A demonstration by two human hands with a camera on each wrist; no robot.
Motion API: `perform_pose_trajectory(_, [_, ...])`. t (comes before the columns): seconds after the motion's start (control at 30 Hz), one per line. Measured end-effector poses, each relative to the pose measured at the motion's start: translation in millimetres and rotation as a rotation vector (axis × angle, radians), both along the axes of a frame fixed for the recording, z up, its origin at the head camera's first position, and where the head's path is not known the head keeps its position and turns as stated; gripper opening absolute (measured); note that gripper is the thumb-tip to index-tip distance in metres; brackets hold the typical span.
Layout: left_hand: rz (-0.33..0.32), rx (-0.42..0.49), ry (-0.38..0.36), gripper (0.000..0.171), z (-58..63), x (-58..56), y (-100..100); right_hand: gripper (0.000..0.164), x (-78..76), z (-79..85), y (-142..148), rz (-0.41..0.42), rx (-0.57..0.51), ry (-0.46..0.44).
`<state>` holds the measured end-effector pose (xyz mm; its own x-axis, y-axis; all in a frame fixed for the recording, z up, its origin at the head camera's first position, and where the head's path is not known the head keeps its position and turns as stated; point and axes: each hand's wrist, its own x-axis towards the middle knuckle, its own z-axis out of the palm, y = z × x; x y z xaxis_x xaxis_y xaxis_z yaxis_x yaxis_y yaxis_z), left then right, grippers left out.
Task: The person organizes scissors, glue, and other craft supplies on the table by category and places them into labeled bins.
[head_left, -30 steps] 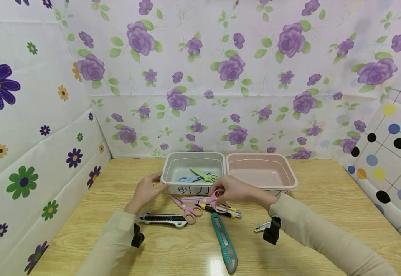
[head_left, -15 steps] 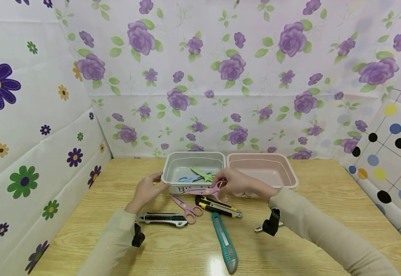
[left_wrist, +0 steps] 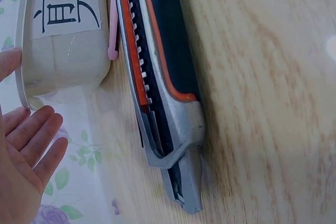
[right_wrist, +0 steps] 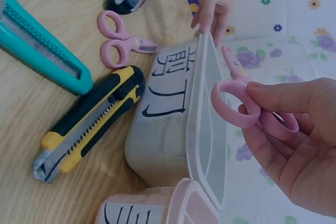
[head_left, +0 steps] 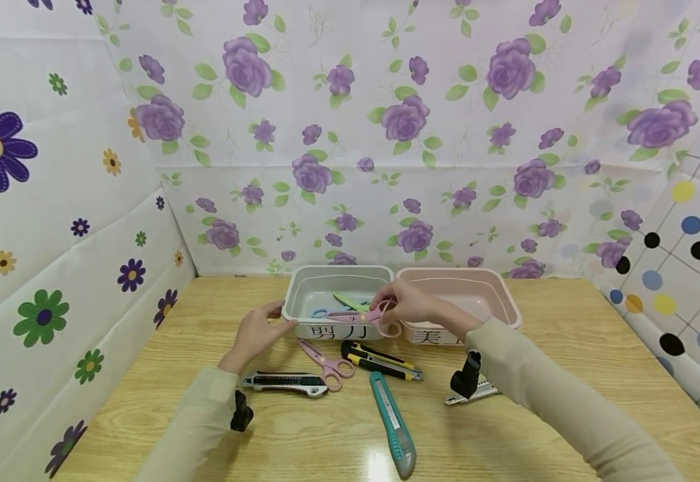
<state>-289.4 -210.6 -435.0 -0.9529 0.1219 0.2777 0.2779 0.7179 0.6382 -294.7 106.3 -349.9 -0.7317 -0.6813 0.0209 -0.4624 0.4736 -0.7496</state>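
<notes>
In the head view my right hand (head_left: 406,301) pinches a pair of pink scissors (head_left: 350,318) by the handles over the front of the grey bin (head_left: 319,323). The right wrist view shows the thumb on the scissors' handle loops (right_wrist: 236,104). My left hand (head_left: 256,336) touches the grey bin's front left corner; its fingers (left_wrist: 32,135) look fairly straight in the left wrist view. Blue scissors (head_left: 321,312) and green scissors (head_left: 345,300) lie inside the bin. Another pink pair of scissors (head_left: 329,365) lies on the table before it.
A pink bin (head_left: 500,294) stands right of the grey one. On the wooden table (head_left: 301,435) lie a white-and-black utility knife (head_left: 283,382), a yellow-and-black one (head_left: 382,361), a teal one (head_left: 393,425) and a small silver one (head_left: 473,393), partly hidden by the right wrist.
My right hand has lifted the pink scissors from the table in front of the grey bin up over its front rim. The left hand has stayed at the corner.
</notes>
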Motion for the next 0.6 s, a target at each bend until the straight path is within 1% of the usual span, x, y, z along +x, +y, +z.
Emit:
perform_pose_trajectory(0.1, [0.005,0.002,-0.001,0.062,0.9,0.8,-0.1,0.021,-2.5,1.9,-0.5,-0.004,-0.011,-0.015])
perform_pose_trajectory(0.33, [0.001,-0.013,0.003,0.061,0.5,1.6,0.2,0.022,-6.2,4.2,-2.6,-0.042,-0.027,-0.076])
perform_pose_trajectory(0.5, [0.006,-0.010,-0.011,0.063,0.1,1.2,0.2,0.022,-15.1,0.8,-5.1,-0.063,-0.031,-0.039])
perform_pose_trajectory(0.6, [0.003,-0.010,-0.014,0.064,0.4,1.3,0.4,0.023,-20.4,-1.8,-6.1,-0.077,-0.038,-0.043])
